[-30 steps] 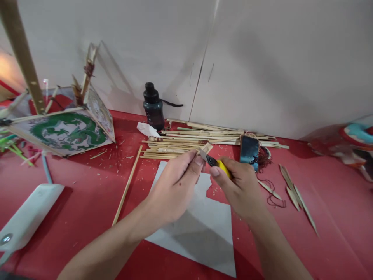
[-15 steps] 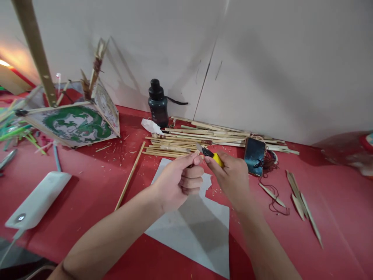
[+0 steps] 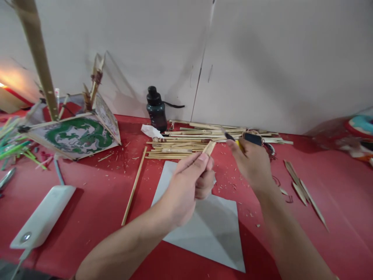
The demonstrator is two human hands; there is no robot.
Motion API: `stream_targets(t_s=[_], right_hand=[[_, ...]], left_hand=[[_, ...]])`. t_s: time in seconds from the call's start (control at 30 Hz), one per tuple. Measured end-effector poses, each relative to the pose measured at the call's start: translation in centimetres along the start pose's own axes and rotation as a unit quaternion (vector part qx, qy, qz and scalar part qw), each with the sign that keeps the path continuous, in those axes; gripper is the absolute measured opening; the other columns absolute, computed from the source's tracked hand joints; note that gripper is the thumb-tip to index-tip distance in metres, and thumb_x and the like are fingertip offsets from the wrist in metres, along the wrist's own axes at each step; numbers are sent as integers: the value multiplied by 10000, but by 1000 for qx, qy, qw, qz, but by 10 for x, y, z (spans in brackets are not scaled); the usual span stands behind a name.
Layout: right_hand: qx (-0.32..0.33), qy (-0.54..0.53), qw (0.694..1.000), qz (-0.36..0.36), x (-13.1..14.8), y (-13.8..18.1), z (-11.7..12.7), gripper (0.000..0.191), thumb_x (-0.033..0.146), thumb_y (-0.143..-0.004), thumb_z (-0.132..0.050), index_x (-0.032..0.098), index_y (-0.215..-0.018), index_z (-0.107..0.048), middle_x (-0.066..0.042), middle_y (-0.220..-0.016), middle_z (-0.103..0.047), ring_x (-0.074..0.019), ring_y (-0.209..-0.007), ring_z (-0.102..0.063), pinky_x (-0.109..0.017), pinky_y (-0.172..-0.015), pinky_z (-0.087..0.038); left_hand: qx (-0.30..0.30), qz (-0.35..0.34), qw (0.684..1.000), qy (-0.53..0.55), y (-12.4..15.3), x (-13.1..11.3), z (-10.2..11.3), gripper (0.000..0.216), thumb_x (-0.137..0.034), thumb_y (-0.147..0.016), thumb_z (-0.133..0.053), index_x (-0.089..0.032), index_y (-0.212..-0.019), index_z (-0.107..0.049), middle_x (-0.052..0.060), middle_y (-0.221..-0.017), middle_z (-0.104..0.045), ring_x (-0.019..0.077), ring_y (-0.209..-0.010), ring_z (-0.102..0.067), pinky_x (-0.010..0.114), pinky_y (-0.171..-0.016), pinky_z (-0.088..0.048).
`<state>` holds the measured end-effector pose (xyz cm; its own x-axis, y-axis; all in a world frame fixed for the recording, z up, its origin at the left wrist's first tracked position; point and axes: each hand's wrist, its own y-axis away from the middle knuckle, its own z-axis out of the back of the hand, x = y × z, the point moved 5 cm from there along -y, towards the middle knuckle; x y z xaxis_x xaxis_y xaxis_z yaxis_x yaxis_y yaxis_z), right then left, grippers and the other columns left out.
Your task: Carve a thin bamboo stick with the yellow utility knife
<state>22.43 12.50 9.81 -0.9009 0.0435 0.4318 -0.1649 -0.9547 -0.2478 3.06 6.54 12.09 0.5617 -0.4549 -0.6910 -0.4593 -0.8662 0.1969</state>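
My left hand point(image 3: 192, 182) is closed around a short bamboo strip point(image 3: 210, 147), whose pale end sticks up past the thumb. To its right, my right hand point(image 3: 253, 159) grips a yellow and black utility knife point(image 3: 237, 144), its blade pointing up and to the left. A gap separates the knife from the strip. Beneath my left hand lies a sheet of grey-white paper point(image 3: 210, 233) with a ragged top edge. Behind both hands rests a pile of bamboo sticks point(image 3: 175, 149). Small shavings are scattered over the red table point(image 3: 101, 210).
A dark bottle point(image 3: 156, 111) stands by the wall, near crumpled tissue point(image 3: 150, 131). At left are a lantern-like frame with a green dragon panel point(image 3: 78, 136) and a white power bank point(image 3: 43, 216). One stick point(image 3: 134, 186) lies alone; pointed bamboo pieces point(image 3: 309, 198) lie at right.
My right hand has moved right with the knife, away from my left hand. My left hand has turned, and more of the bamboo strip shows. The view has shifted slightly.
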Motion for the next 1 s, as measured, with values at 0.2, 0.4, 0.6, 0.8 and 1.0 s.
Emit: stream_targets(t_s=[0.2, 0.4, 0.6, 0.8, 1.0], right_hand=[[19, -219, 973, 69, 30, 26, 21, 581, 725, -951, -475, 242, -646, -369, 44, -574, -325, -111, -533, -283, -289, -492, -212], [91, -262, 955, 109, 54, 43, 27, 569, 694, -951, -516, 243, -643, -357, 51, -572, -289, -97, -511, -263, -272, -446, -196], [126, -232, 957, 123, 52, 41, 17, 583, 703, -949, -509, 245, -648, -311, 57, -587, -250, -94, -517, -232, -273, -440, -176], [121, -214, 959, 143, 53, 44, 19, 543, 654, -994, -461, 241, -664, -335, 56, -579, -286, -97, -511, -262, -272, -446, -200], [-33, -151, 970, 189, 55, 43, 29, 593, 734, -945, -489, 245, -642, -342, 72, -503, -290, -92, -457, -257, -277, -463, -222]], left_hand=[[-58, -74, 992, -87, -8, -15, 13, 290, -364, -993, -558, -171, -786, -493, -85, -593, -244, 36, -478, -153, 199, -441, -107], [-68, -107, 978, -165, -8, -13, 13, 346, -451, -975, -591, -169, -790, -515, -67, -618, -283, 47, -515, -199, 214, -469, -163], [-47, -103, 974, -198, -7, -8, 11, 346, -450, -1004, -536, -173, -798, -512, -52, -646, -321, 59, -541, -217, 230, -495, -199], [-57, -129, 963, -231, 0, -8, 7, 394, -478, -997, -557, -187, -753, -452, -37, -664, -358, 78, -570, -244, 255, -510, -192], [-45, -142, 962, -231, 5, -6, -1, 377, -485, -1004, -547, -191, -788, -453, -44, -651, -363, 76, -561, -240, 252, -506, -185]])
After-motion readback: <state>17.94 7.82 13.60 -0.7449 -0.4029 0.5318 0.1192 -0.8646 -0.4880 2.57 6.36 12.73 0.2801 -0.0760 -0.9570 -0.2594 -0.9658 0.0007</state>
